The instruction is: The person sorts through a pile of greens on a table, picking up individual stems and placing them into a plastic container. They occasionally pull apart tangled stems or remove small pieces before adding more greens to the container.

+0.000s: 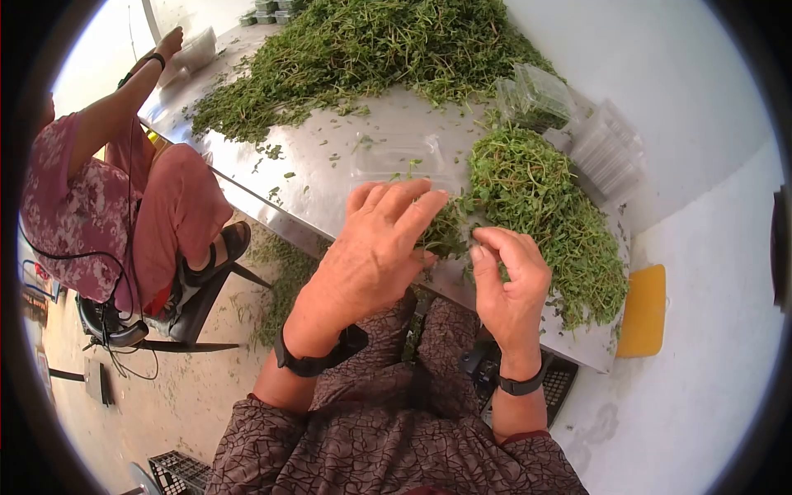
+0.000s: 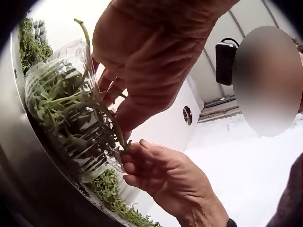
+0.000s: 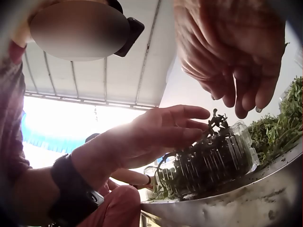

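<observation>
The left hand spreads its fingers over green sprigs, its thumb below them. In the right wrist view, that hand lies along a ribbed clear plastic box filled with sprigs, some poking over its rim. Facing it from the right, the right hand has bent fingers, with a small gap between thumb and index tips. In the left wrist view, one stem hangs out of the box and ends at the right hand's fingertips; whether they touch it is unclear.
A large heap of greens covers the table's far part, with a smaller heap at right. An empty clear tray lies ahead; stacked containers stand by the wall. Another person sits at left.
</observation>
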`<move>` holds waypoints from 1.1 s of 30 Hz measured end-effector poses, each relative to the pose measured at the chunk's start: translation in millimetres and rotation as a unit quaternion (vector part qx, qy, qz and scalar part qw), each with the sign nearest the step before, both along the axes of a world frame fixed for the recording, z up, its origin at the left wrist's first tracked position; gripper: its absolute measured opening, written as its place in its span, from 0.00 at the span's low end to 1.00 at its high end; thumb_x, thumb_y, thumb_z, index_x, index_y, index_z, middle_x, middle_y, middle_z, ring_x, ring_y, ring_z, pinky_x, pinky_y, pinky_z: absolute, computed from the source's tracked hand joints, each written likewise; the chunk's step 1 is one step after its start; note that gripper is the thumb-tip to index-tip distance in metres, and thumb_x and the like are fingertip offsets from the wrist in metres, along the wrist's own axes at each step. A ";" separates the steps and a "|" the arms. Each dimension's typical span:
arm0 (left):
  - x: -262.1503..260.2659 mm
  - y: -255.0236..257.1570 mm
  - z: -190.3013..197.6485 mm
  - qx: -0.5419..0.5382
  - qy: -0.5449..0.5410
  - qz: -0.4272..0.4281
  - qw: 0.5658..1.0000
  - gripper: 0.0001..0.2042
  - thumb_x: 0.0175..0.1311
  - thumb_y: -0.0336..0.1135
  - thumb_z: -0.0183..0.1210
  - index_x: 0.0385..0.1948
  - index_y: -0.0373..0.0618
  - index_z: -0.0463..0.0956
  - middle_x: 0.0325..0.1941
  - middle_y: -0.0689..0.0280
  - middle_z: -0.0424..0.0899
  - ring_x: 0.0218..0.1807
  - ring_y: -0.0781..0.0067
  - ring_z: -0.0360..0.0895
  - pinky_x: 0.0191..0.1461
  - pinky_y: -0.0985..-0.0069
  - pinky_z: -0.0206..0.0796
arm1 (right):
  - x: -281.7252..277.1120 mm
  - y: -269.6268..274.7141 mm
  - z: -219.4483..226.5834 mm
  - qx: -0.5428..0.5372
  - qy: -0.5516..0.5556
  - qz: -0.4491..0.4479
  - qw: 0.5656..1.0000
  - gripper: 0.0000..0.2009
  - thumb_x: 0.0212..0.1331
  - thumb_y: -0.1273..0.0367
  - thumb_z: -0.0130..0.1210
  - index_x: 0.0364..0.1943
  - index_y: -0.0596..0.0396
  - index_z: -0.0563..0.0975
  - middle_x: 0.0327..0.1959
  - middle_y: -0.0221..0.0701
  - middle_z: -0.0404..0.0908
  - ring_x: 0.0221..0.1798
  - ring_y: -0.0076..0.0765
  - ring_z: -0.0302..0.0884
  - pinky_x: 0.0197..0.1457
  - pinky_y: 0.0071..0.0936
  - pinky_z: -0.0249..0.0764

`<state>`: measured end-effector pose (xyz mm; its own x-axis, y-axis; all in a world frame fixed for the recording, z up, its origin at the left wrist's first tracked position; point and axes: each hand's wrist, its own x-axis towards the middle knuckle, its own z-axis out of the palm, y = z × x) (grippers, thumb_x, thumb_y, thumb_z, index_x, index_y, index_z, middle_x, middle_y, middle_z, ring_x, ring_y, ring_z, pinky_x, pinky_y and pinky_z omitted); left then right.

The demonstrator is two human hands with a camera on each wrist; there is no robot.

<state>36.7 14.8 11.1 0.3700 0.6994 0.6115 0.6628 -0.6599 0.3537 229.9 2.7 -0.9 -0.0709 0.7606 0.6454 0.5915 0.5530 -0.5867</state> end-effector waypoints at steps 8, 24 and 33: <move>-11.2 -11.6 -4.6 -0.016 -0.036 0.026 0.999 0.30 0.42 0.24 0.69 0.53 0.45 0.72 0.61 0.57 0.74 0.61 0.49 0.70 0.62 0.59 0.65 | -1.7 -0.8 0.1 0.040 -0.057 0.008 0.998 0.11 0.47 0.79 0.65 0.38 0.59 0.82 0.41 0.37 0.85 0.41 0.44 0.80 0.42 0.35 0.77; -22.3 -10.4 -5.1 0.000 -0.056 -0.052 0.997 0.20 0.44 0.24 0.68 0.43 0.43 0.76 0.52 0.58 0.77 0.53 0.52 0.75 0.56 0.61 0.65 | -15.3 10.7 1.9 0.088 -0.216 0.041 0.972 0.09 0.44 0.73 0.67 0.31 0.57 0.82 0.36 0.30 0.84 0.48 0.40 0.76 0.61 0.44 0.69; -46.1 -35.4 -6.3 -0.024 -0.010 -0.011 1.000 0.30 0.38 0.28 0.73 0.51 0.49 0.76 0.65 0.60 0.73 0.67 0.50 0.68 0.68 0.53 0.61 | -10.3 10.1 -1.2 0.070 -0.208 0.079 0.972 0.09 0.47 0.71 0.66 0.34 0.58 0.82 0.38 0.34 0.84 0.50 0.44 0.76 0.65 0.50 0.65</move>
<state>-9.4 -20.6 4.8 0.3730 0.7198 0.5854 0.6406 -0.6562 0.3987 219.6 12.8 -2.1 -0.4562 0.6257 0.6328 0.6631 0.7132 -0.2272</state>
